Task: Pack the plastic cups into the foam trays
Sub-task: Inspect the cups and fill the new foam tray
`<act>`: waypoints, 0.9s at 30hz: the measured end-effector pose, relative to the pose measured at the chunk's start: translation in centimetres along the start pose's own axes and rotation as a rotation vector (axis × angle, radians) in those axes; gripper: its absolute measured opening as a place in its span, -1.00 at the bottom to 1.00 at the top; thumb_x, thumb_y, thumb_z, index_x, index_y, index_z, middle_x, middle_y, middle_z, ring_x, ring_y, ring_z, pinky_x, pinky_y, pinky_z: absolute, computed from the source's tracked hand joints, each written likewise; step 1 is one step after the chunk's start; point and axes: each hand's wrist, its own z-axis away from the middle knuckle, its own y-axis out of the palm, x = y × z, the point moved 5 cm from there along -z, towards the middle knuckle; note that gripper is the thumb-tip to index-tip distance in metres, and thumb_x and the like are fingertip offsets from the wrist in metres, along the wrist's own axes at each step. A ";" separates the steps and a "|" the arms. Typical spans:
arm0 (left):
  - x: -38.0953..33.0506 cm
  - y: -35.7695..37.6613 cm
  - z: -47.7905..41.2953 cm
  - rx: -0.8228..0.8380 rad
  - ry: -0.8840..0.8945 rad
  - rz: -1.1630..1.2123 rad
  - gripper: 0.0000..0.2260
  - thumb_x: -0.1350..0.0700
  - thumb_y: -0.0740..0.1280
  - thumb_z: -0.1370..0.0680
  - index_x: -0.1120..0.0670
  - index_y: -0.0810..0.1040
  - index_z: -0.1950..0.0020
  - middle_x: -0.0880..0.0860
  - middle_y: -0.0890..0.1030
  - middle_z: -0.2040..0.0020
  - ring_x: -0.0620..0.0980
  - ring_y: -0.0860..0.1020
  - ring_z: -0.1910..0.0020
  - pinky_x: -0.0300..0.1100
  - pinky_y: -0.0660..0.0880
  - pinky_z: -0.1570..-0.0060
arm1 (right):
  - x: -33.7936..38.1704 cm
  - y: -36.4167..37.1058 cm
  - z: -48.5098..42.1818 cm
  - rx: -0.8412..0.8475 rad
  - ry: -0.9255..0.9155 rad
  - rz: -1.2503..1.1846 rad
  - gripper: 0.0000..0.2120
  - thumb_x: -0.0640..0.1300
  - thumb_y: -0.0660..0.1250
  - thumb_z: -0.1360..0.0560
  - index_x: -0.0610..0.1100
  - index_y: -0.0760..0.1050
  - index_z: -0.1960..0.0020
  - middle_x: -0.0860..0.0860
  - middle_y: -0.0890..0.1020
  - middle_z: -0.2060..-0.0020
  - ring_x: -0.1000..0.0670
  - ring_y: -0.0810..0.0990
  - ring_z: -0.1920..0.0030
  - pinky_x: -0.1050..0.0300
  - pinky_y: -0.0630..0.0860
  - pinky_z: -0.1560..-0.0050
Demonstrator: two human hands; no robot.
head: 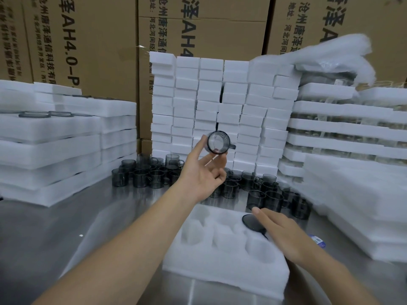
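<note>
- Foam tray [220, 267], head view, on steel table [55, 227]; seated cup [251, 221] in its far-right pocket.
- Right hand [284, 234]: fingers straight, resting against seated cup, hiding part of it.
- Left hand [202, 172]: thumb and fingertips pinch raised cup [217, 143], mouth toward camera.
- Loose cups [141, 179] behind: blurred, count unclear.

Head-worn wide view, facing forward and down, close over table [66, 227]

- I see the left hand [202, 172] holding a grey cup [218, 143] up, its mouth toward the camera.
- The right hand [284, 230] lies flat on a second cup [251, 221] in the foam tray [220, 267].
</note>
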 end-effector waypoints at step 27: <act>3.6 1.4 1.4 0.209 0.088 -0.765 -0.48 -0.21 0.45 -0.53 0.01 0.63 -0.42 0.06 0.69 -0.32 -0.07 0.60 -0.26 -0.13 0.47 -0.09 | 4.9 -1.2 0.8 -0.448 -0.084 -0.624 -0.63 0.25 0.45 -0.53 -0.03 0.62 -0.08 0.08 0.77 0.12 0.04 0.76 0.08 0.09 0.59 0.09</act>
